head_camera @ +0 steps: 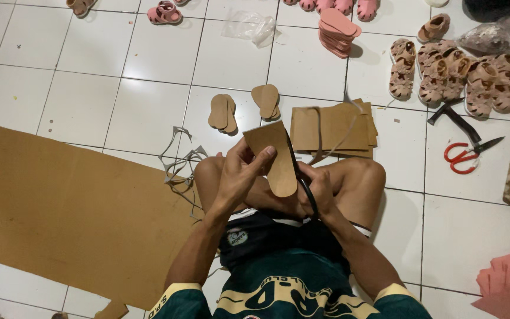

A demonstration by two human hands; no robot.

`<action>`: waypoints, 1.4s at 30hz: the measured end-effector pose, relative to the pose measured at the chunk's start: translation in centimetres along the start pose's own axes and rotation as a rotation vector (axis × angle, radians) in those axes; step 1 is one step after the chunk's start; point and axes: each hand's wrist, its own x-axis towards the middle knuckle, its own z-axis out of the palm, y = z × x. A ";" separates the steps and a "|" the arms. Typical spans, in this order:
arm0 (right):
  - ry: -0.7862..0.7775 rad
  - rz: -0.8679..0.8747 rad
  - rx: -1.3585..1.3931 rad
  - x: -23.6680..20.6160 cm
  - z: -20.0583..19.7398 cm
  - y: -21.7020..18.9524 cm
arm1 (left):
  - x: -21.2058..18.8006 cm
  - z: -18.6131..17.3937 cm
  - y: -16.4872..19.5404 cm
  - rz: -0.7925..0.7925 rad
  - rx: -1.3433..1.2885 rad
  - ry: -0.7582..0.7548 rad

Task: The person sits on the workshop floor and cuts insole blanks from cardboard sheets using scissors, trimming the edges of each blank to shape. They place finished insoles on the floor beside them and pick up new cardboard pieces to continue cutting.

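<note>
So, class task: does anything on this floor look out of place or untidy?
Yes. A tangle of thin offcut strips lies loose on the tiles beside the big brown sheet, and a crumpled clear plastic bag sits among the sandals. Otherwise stacks look orderly.

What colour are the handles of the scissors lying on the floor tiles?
Red handles on the scissors, clearest in the head view, right of the person's knee.

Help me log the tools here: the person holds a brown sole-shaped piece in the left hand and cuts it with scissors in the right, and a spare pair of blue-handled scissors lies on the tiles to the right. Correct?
Not quite. The spare scissors have red handles, not blue, as the head view shows. The rest stands: the left hand holds the brown sole-shaped piece, and the right hand works dark scissors along its edge.
</note>
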 end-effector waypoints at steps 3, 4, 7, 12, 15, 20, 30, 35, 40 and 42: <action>-0.012 0.038 -0.069 0.1 0.1 0.4 | 0.2 -0.3 -0.1 -0.037 0.008 0.002; -0.013 0.045 -0.108 0.1 0.1 0.5 | 0.2 -0.4 -0.1 -0.042 -0.003 -0.003; 0.003 0.000 -0.083 0.2 0.1 0.3 | 0.2 -0.5 -0.1 -0.035 -0.009 -0.017; -0.020 -0.022 0.011 0.8 -0.2 -0.6 | -0.5 -0.3 0.4 -0.022 0.009 -0.054; -0.034 0.000 0.026 1.0 -0.3 -1.0 | -0.6 -0.3 0.7 -0.003 -0.004 -0.062; -0.055 -0.011 -0.008 1.0 -0.8 -1.4 | -0.3 -0.8 0.9 -0.058 0.030 -0.064; -0.087 0.015 0.001 0.9 -0.8 -1.1 | 0.1 -1.4 1.6 -0.089 0.207 -0.097; -0.107 -0.022 -0.005 0.6 -0.8 0.2 | -0.6 -1.2 1.3 -0.040 0.189 -0.158; -0.125 0.025 -0.024 0.3 -0.7 0.9 | -0.4 -1.3 0.9 -0.101 0.229 -0.165; -0.121 0.035 -0.027 0.2 -0.8 0.8 | -0.2 -1.4 1.0 -0.103 0.238 -0.173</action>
